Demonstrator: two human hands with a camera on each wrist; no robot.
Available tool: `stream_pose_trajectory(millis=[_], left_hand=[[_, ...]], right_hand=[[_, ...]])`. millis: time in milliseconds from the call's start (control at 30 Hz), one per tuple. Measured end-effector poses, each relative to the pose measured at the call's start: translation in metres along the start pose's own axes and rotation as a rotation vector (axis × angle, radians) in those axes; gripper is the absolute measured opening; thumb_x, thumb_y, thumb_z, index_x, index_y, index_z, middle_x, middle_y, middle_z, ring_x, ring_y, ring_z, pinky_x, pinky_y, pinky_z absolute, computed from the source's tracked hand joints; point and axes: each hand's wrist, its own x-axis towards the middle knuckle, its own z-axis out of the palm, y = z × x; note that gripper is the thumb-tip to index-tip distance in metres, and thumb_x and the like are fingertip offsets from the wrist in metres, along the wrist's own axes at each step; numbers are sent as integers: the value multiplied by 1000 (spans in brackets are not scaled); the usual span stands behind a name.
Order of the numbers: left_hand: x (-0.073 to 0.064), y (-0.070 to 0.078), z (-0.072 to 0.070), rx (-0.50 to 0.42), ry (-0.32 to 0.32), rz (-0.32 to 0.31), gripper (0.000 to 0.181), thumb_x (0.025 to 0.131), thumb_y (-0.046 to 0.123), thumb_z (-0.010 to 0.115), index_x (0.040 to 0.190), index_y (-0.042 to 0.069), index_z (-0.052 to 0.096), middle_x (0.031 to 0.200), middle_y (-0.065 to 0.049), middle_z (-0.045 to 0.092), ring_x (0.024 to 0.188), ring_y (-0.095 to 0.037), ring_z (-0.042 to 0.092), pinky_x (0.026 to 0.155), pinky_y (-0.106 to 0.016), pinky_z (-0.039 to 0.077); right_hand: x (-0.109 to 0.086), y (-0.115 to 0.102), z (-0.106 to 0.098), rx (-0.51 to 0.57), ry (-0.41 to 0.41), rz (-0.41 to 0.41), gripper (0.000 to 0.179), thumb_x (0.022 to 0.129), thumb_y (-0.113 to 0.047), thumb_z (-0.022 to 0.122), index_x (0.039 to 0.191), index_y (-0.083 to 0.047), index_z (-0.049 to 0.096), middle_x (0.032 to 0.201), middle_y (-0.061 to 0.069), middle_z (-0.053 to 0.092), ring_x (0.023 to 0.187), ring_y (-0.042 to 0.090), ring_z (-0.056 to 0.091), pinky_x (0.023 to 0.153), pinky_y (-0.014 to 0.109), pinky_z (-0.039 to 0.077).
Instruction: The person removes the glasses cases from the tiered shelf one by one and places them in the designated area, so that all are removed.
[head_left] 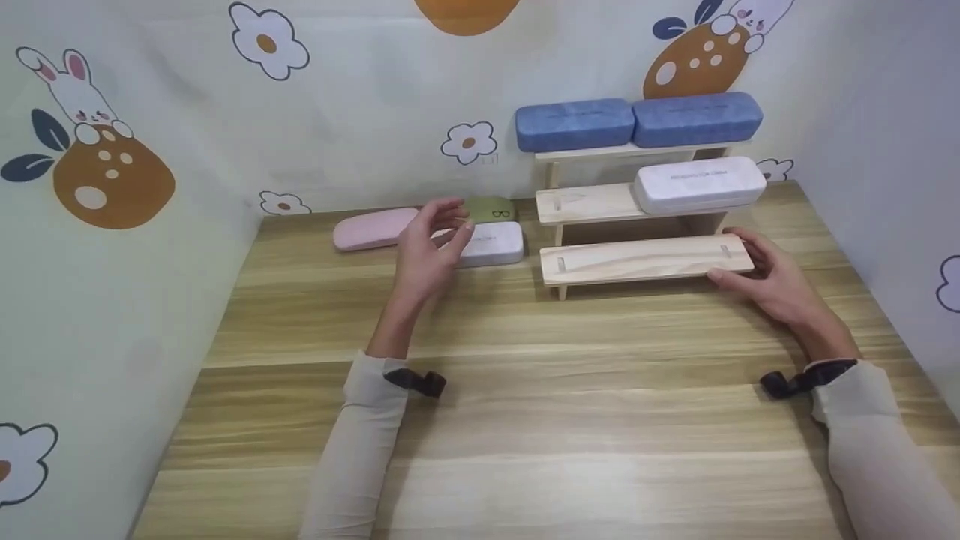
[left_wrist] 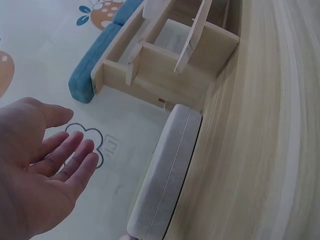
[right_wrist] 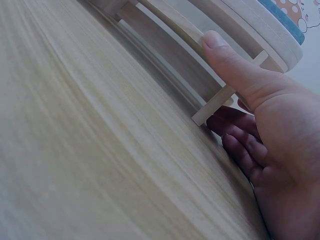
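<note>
Right hand (right_wrist: 280, 130) grips wooden stand (right_wrist: 214, 106) by one end, white case (right_wrist: 272, 31) above

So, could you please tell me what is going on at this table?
A person's right hand grips the right end of the lowest step of a three-tier wooden stand, while the left hand, holding nothing, is near a white case on the table. A pink case and a green case also lie there, left of the stand. Two blue cases sit on the top tier, and a second white case on the right of the middle tier.
</note>
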Motion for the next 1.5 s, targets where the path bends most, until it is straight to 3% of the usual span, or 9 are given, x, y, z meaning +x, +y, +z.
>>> stream_pose_trajectory(millis=[300,400,667,1167,1500], left_hand=[[-1,6,14,37,-23,18,34,101,16,77,133,8,69,124,-12,75,114,-19,73,103,-34,65],[-1,8,19,47,-41,32,35,101,16,77,133,5,69,126,-16,75,114,-20,73,103,-35,65],[1,12,30,58,-62,94,35,100,15,78,132,4,69,122,-11,76,111,-20,75,101,-31,65],[10,15,54,-15,-92,131,34,99,13,79,130,3,70,121,-12,76,113,-30,74,103,-29,64],[23,22,81,-50,-129,180,36,99,9,78,131,-5,68,120,-20,75,108,-19,73,100,-27,64]], right_hand=[[1,0,0,-17,8,34,72,96,-10,83,160,-10,49,135,-18,67,121,-1,61,100,7,47],[2,0,0,-18,5,40,73,96,-11,83,160,-10,49,135,-17,66,122,-1,61,100,7,46],[2,0,2,-20,4,8,73,96,-10,83,160,-8,48,134,-18,67,120,-2,61,99,6,46],[0,0,0,-31,10,45,73,96,-12,83,161,-13,49,134,-19,67,119,-1,61,98,7,47],[1,0,0,-28,8,40,72,96,-11,83,159,-13,50,134,-17,68,120,0,61,99,8,46]])
